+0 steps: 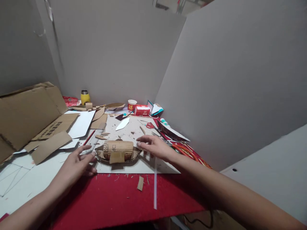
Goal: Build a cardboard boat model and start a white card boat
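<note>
Corrugated cardboard fills the gap between the two hands: one boat-shaped model (119, 151), its long axis running left to right, roughly along the front edge of the table (105, 199). The left hand (77, 162) has its fingers parted and loosely curved just beside the left tip. The right hand (154, 147) is the nearer, its fingers overlapping the right tip in this view, thumb and forefinger apart with nothing seen pinched between them (whether they touch the model, I cannot tell). From those fingers the model lies leftward; from the left hand's, rightward.

Beneath it is one white board (141, 168). Towards the table's front edge are one small cardboard offcut (140, 184) and one clear plastic strip (155, 191). Farther back lie one red pencil (89, 137), one leaf-shaped white cutout (122, 124) and one pair of red-handled scissors (150, 125). Near the back edge stand one paper cup (131, 105), one red tissue pack (142, 110) and one yellow bottle (85, 97). One large cardboard box (28, 118) occupies the back left.
</note>
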`<state>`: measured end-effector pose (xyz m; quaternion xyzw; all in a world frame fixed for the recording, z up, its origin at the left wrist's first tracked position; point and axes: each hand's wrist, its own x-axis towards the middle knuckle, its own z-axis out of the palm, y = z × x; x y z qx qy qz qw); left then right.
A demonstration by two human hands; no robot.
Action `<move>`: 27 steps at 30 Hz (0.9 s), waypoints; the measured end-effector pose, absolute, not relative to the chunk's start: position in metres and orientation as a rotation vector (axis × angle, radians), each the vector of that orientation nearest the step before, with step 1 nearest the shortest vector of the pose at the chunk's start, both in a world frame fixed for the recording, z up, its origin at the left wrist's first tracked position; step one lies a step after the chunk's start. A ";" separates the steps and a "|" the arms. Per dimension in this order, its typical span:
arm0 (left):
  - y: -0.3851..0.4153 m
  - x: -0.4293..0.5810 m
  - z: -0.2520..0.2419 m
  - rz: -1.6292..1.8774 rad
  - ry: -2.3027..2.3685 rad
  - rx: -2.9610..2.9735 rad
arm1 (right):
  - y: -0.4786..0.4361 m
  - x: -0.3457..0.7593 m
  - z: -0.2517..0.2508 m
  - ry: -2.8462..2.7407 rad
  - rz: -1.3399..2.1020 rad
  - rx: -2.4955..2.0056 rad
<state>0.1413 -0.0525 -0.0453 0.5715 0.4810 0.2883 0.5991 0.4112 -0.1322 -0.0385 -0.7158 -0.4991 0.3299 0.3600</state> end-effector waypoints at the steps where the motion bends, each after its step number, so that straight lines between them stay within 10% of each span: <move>1: -0.054 0.143 -0.045 0.649 1.113 1.303 | -0.130 0.410 -0.041 -1.307 0.916 -1.847; 27: -0.105 0.192 -0.035 0.910 0.482 0.639 | -0.165 0.328 -0.032 -1.128 1.301 -1.473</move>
